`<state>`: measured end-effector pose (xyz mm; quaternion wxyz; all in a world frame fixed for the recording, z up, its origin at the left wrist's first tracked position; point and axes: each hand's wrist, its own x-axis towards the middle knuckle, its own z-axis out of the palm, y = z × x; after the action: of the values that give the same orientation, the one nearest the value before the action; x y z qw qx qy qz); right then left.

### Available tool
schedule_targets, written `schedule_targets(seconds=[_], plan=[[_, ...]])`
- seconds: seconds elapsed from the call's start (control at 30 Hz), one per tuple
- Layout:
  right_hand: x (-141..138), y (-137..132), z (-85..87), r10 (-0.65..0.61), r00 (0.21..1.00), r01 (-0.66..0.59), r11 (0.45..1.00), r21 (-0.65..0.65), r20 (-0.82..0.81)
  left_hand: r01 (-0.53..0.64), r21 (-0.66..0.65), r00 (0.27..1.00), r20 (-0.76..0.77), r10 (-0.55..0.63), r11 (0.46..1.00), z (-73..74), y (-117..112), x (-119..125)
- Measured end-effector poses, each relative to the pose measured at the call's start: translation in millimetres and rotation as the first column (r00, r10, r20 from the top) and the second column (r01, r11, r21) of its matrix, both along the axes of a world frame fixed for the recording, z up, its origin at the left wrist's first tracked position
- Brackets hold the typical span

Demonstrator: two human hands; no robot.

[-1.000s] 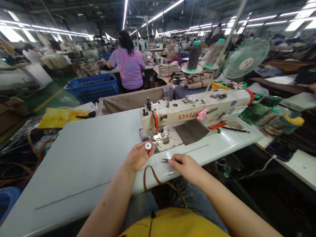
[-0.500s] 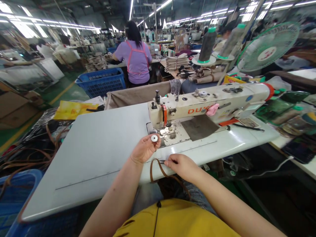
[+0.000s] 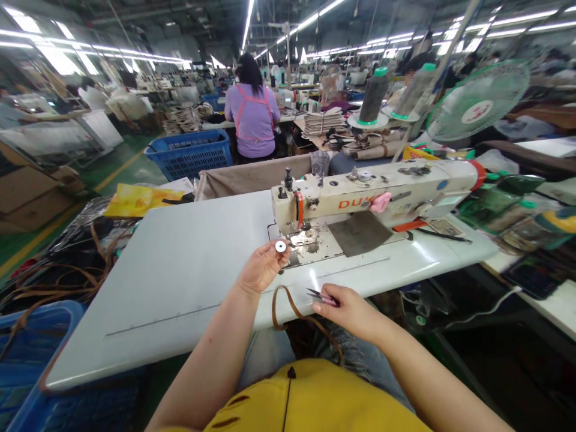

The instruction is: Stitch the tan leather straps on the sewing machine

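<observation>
Background workstations blur toward the far end of a large sewing hall lit by strip lights, and individual items there cannot be identified. A person in a purple top point(image 3: 252, 120) sits with back turned beyond the table point(image 3: 193, 252); that person's hands are hidden. At lower left, a blue basket point(image 3: 67, 315) is cut off by the picture border. Lettering on the sewing machine point(image 3: 405, 183) is partly covered by a pink item point(image 3: 381, 203), leaving "DUK" legible. Plastic-wrapped goods past the table's right end are difficult to separate.

Table surface is pale and smooth, with a ruled scale line near its front edge. The machine stands along the right part of the table, a dark fabric piece point(image 3: 360, 233) lying beside its bed plate. A brown strap point(image 3: 292, 303) loops over the front edge and drops below it; its lower run is partly obscured. A fan point(image 3: 479, 102) is mounted behind the machine, near two thread cones point(image 3: 375, 99).

Left hand point(image 3: 261, 267) is raised above the table before the needle area, thumb and fingertips pinching a white-faced disc point(image 3: 280, 246) with a dark central hole. Right hand point(image 3: 348, 307) is closed around small snips point(image 3: 324, 297) at the front edge, right of the strap; blades point left, slightly parted. Its curled fingers are largely concealed.
</observation>
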<state>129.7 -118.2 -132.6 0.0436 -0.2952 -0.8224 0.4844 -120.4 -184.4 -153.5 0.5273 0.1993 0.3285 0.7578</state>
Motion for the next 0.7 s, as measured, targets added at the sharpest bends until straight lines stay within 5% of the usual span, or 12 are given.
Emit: schedule_targets(seconds=[0.13, 0.27, 0.4, 0.53, 0.7], plan=[[11, -13, 17.9, -0.078, 0.982, 0.081, 0.997, 0.01, -0.172, 0.059, -0.025, 0.998, -0.014, -0.059, 0.998, 0.3, -20, 25], [11, -20, 36.2, 0.046, 0.897, 0.103, 0.946, 0.309, -0.44, 0.099, -0.248, 0.976, -0.164, -0.143, 0.964, -1.4, -45, 46], [7, -25, 38.9, 0.238, 0.93, -0.019, 0.793, 0.609, -0.28, 0.162, -0.361, 0.921, -0.279, -0.272, 0.918, 10.0, -63, 62], [7, -38, 29.1, 0.264, 0.955, -0.057, 0.615, 0.787, -0.137, 0.077, -0.41, 0.887, -0.388, -0.25, 0.909, 20.9, -77, 74], [15, -46, 25.2, 0.227, 0.963, -0.012, 0.578, 0.816, -0.146, -0.035, -0.46, 0.888, -0.422, -0.184, 0.887, 6.8, -90, 75]])
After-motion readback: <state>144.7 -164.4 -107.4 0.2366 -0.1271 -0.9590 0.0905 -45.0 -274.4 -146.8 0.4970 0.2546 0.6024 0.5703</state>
